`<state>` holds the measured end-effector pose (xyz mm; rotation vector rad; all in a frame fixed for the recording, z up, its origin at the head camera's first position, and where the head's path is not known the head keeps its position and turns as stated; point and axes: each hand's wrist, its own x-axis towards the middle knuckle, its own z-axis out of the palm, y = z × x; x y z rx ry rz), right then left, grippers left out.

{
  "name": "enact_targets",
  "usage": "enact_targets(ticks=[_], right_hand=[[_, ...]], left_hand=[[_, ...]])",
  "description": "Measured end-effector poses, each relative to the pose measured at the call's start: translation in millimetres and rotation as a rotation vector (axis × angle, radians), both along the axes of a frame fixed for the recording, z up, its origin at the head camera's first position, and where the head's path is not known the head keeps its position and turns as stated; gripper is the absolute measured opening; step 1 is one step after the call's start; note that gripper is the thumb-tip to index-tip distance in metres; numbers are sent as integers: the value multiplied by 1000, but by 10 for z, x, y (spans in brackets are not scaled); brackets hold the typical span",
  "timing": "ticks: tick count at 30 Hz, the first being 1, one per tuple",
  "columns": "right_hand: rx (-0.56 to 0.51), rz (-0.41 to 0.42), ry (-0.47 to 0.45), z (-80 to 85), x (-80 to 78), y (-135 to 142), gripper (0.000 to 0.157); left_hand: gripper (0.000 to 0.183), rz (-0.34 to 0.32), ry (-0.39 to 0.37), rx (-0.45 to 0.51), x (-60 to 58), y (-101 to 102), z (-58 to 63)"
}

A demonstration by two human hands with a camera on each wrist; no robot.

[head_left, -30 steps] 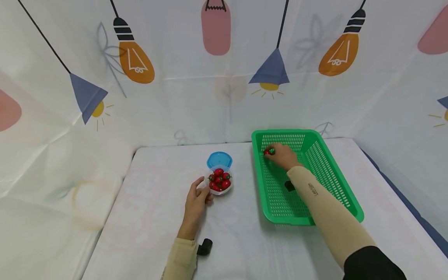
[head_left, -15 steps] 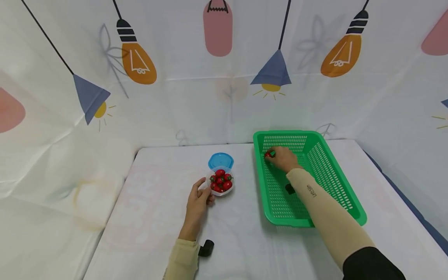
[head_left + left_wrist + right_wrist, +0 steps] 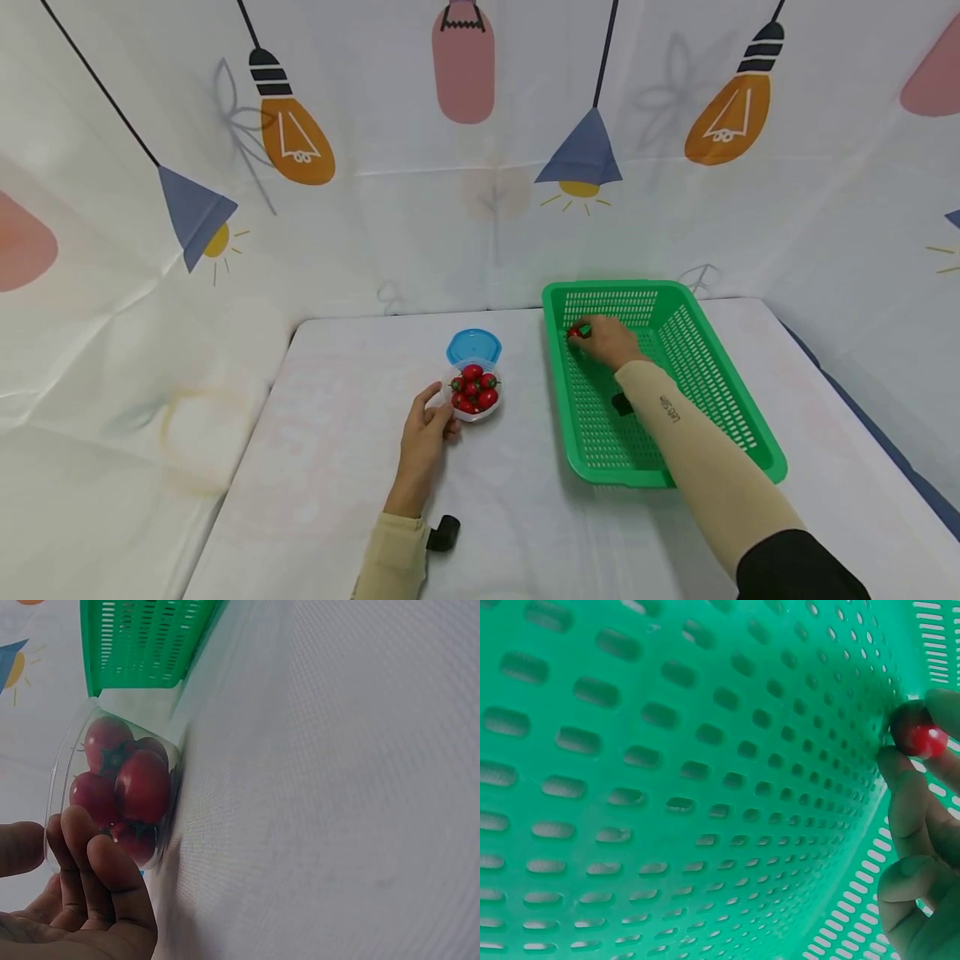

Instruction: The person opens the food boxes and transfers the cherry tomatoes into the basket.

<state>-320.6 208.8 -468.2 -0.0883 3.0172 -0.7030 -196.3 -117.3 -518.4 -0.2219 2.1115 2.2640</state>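
Observation:
A small clear plastic container [image 3: 57,776] holds several red cherry tomatoes [image 3: 474,388] with green stems. Its blue lid [image 3: 474,347] lies flipped back at the far side. My left hand [image 3: 421,446] pinches the container's near left rim between thumb and fingers. Inside the green basket [image 3: 622,478], at its far left, my right hand [image 3: 611,342] pinches a single cherry tomato [image 3: 924,736] between thumb and fingertips. In the right wrist view, the tomato sits low, close to the perforated green plastic; whether it touches cannot be told.
The basket stands right of the container, at the back of a table [image 3: 322,467] with a white cloth. A white curtain [image 3: 420,233] printed with lamps hangs behind. Black wrist cameras [image 3: 443,532] are strapped to the forearms.
The right hand has shifted slightly toward the near side within the basket, still pinching the tomato. The left hand stays at the container; the head view has moved a little.

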Motion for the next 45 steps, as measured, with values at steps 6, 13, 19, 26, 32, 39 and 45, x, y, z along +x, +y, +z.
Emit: enact_targets(ticks=[6, 13, 19, 26, 32, 39, 45], right_hand=[[-12, 4, -13, 0, -5, 6, 38], [-23, 2, -36, 32, -14, 22, 41], [-19, 1, -34, 108, -12, 20, 46], [-47, -14, 0, 183, -11, 37, 46], [-93, -4, 110, 310, -1, 0, 44], [-118, 13, 165, 469, 21, -72, 44], [-153, 28, 193, 597, 62, -163, 45]], left_hand=[[47, 2, -2, 8, -6, 8, -15], [49, -9, 12, 10, -10, 1, -15], [47, -9, 11, 9, -4, -10, -13], [46, -5, -2, 6, -5, -7, -18], [47, -4, -8, 9, -1, 5, -19], [47, -5, -14, 11, 3, 14, -13], [49, -2, -29, 0, -4, 19, -3]])
